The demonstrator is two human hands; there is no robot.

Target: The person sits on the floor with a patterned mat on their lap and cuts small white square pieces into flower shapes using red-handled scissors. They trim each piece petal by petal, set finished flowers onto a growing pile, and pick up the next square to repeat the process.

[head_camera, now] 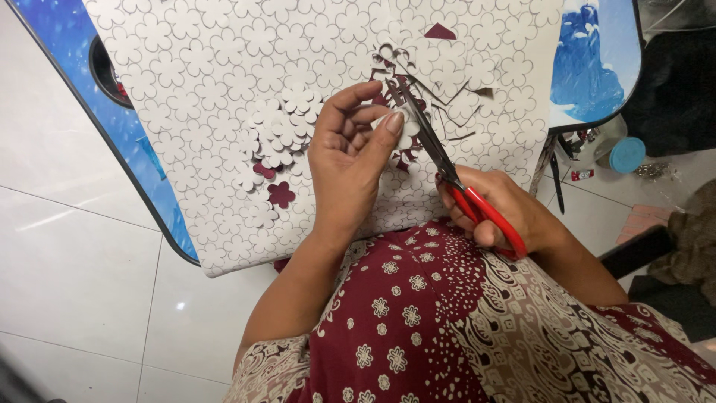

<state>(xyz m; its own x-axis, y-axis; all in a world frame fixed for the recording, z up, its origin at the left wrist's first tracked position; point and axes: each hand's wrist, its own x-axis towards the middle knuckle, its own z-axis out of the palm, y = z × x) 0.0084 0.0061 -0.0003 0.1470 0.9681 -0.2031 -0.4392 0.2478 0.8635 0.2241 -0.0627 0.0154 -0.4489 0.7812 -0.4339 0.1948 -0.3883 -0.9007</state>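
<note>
My left hand point(349, 160) pinches a small white flower-shaped paper piece point(406, 127) between thumb and fingers. My right hand point(501, 209) grips red-handled scissors point(447, 168), whose blades reach up to the paper piece. Under both hands lies a large white sheet printed with flower outlines point(209, 67), spread over a blue table point(71, 45). A heap of cut-out white flowers point(283, 130) rests on the sheet just left of my left hand. Dark red flower scraps point(280, 194) lie below the heap.
The sheet has jagged cut holes showing dark red backing point(440, 31) near its upper right. On the tiled floor point(67, 269) at the right stand a teal lid point(626, 154), a black pen-like tool point(556, 183) and small clutter. My lap, in patterned maroon cloth point(418, 321), is below.
</note>
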